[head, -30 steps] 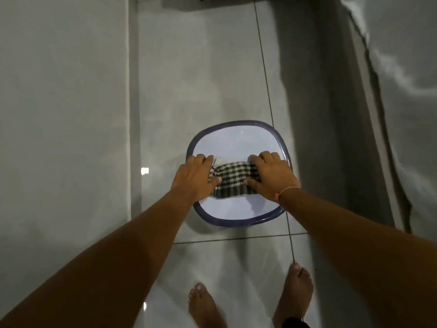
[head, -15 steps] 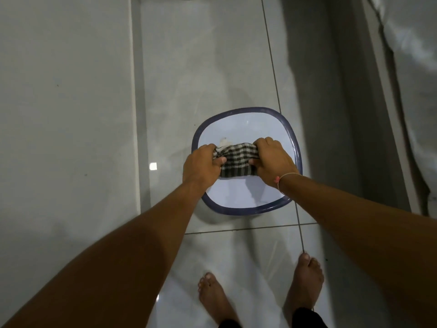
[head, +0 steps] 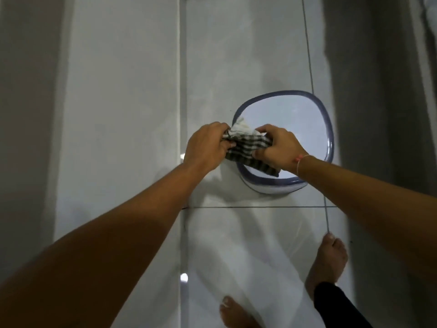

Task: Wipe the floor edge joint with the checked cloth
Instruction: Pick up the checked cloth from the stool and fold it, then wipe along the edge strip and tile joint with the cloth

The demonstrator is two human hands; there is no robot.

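Note:
The checked cloth point(head: 250, 150), dark green and white, is stretched between both hands above the left rim of a white basin. My left hand point(head: 208, 147) grips its left end and my right hand point(head: 276, 150) grips its right end. A corner of the cloth hangs down over the basin's near rim. The floor edge joint point(head: 182, 67) runs as a straight grey line where the glossy floor tiles meet the wall on the left, just left of my left hand.
The white basin with a blue-grey rim point(head: 329, 129) stands on the tiles to the right of the joint. My bare feet point(head: 326, 263) are at the bottom. A dark shadowed strip and pale fabric point(head: 425, 31) line the right side.
Both hands have lifted the cloth out of the basin's middle and carried it left to the basin's left rim, nearer the wall joint. The view has shifted so the basin sits further right.

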